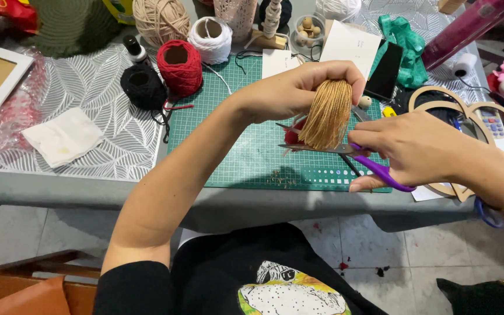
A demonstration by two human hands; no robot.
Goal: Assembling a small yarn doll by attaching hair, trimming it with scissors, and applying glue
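A grey table [59, 189] over a tiled floor carries a green cutting mat [234, 134] in front of you. Above the mat, your left hand [298, 87] grips the top of a tan yarn tassel [326, 114], its fringe hanging down. Your right hand [415, 149] is closed through the handles of purple-handled scissors [345, 153], whose blades sit at the tassel's lower edge. Tan snippets [281, 179] lie on the mat just below. Farther back stand a red yarn ball [179, 67], a black one [143, 86] and a white one [210, 38]. A folded white tissue [62, 137] lies well to the left, and wooden hoops [462, 116] sit beside your right hand.
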